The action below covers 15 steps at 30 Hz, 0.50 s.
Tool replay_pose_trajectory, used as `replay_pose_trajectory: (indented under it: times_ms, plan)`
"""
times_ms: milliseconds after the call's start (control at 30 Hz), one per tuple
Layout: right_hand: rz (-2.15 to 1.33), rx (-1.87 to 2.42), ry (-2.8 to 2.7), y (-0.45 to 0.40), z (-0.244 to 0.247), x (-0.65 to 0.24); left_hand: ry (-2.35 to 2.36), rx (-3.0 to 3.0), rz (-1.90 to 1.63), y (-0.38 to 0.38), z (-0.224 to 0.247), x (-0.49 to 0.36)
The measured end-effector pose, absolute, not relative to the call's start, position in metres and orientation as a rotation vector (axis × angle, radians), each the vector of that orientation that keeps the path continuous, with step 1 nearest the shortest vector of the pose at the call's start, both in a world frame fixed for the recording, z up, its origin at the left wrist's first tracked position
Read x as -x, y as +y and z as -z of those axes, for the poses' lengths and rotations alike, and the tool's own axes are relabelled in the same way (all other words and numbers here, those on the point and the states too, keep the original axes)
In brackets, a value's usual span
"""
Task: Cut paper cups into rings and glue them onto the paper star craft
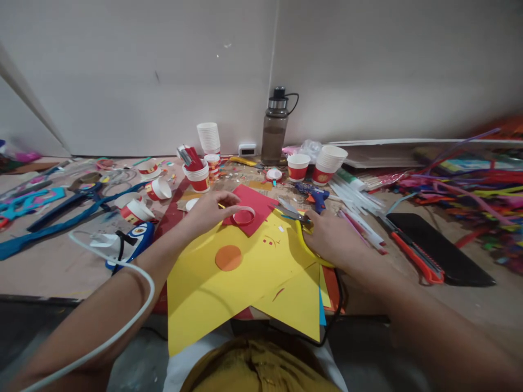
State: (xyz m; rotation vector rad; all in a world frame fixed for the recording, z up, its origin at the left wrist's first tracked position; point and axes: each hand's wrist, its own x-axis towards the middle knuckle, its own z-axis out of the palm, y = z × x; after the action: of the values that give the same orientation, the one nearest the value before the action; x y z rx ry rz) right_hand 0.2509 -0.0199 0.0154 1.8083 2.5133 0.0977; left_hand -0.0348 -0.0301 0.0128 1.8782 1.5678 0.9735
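Note:
My left hand (213, 211) reaches over the work with its fingers apart. Its thumb is at the edge of a pale ring-shaped piece (244, 216), which lies on a square of red paper (255, 198). Whether the thumb presses on the ring I cannot tell. Yellow-handled scissors (301, 239) are gripped in my right hand (329, 237), their blades apart and pointing left toward the red paper. Below both hands are sheets of yellow paper (204, 294), with an orange paper circle (229, 257) on top.
Paper cups (298, 167) and a water bottle (274, 133) stand at the back. A blue glue gun (317, 197), a red cutter knife (417, 258) and a black phone (441, 247) lie to the right. A white cable (149, 283) crosses my left forearm.

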Motion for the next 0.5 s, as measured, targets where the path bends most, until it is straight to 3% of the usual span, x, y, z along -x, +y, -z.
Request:
replay_pose_trajectory:
  times_ms: [500]
  plan:
    - [-0.277, -1.678, 2.466, -0.027, -0.032, -0.258, 1.712, -1.909, -0.937, -0.028, 0.005, 0.025]
